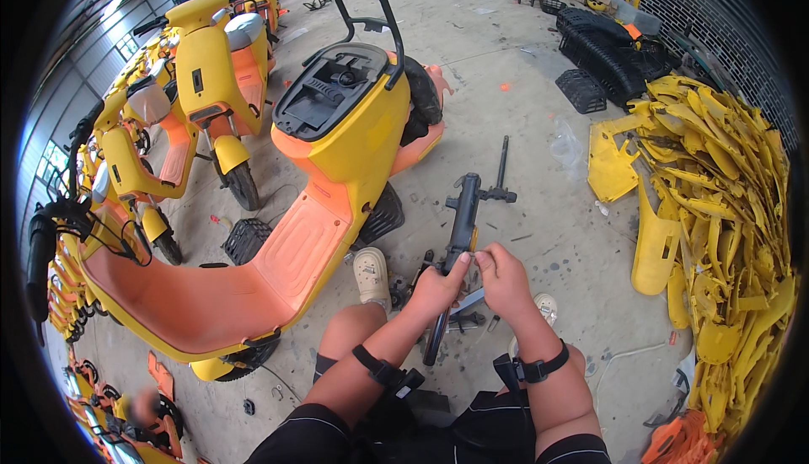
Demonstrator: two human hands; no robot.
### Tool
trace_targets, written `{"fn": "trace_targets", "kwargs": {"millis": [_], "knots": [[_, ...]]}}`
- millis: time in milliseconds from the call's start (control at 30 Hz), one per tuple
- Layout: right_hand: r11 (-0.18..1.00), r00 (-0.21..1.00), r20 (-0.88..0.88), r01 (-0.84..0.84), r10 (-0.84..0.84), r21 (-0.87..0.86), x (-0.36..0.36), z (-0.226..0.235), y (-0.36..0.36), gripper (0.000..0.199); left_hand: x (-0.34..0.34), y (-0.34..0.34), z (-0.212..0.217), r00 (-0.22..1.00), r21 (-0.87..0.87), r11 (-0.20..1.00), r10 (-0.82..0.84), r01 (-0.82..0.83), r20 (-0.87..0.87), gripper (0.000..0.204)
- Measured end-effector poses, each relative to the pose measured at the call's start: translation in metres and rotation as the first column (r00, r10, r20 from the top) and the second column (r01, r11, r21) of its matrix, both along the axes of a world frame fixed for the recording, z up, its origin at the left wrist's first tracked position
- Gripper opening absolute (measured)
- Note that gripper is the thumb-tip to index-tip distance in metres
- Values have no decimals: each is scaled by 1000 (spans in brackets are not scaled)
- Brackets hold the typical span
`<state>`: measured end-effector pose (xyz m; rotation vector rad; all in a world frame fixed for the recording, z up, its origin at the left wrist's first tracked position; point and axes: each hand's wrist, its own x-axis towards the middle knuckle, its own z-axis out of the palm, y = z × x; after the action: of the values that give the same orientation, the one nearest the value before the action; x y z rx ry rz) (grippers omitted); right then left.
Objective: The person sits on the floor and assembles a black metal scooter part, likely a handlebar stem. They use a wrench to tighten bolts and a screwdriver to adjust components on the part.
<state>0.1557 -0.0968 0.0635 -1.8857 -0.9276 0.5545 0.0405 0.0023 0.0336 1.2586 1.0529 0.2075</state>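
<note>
A long black tubular part (463, 219) with a bracket-like upper end slants in front of me. My left hand (436, 290) is closed around it, and its lower end (434, 344) comes out below that hand. My right hand (503, 278) is closed in a pinch close beside the tube, near my left thumb. Whatever its fingers hold is hidden. A narrow orange-yellow strip (474, 237) shows along the tube's right side. Beneath the hands lies a flat grey bar (472, 300), with hand tools (466, 321) on the floor close by.
A yellow and orange scooter (358, 156) without a seat stands at my left, more scooters (198, 68) behind it. A black rod with a crosspiece (503, 169) lies beyond the tube. Yellow panels (716, 211) are heaped at right, black baskets (602, 47) farther back.
</note>
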Motion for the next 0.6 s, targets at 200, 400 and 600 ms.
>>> {"fn": "trace_targets", "kwargs": {"millis": [200,400,600], "knots": [[992,918,394,-1,-50,128,-4,5,0,7,3,-4,-6,992,-242,965,-79,100,96,69],[982,854,519,-56,-46,178,-4,8,-2,10,0,6,-4,984,-150,975,-153,166,93,72],[958,673,739,-198,-20,206,-3,10,4,24,-9,14,-1,982,-229,960,-132,161,138,74]]}}
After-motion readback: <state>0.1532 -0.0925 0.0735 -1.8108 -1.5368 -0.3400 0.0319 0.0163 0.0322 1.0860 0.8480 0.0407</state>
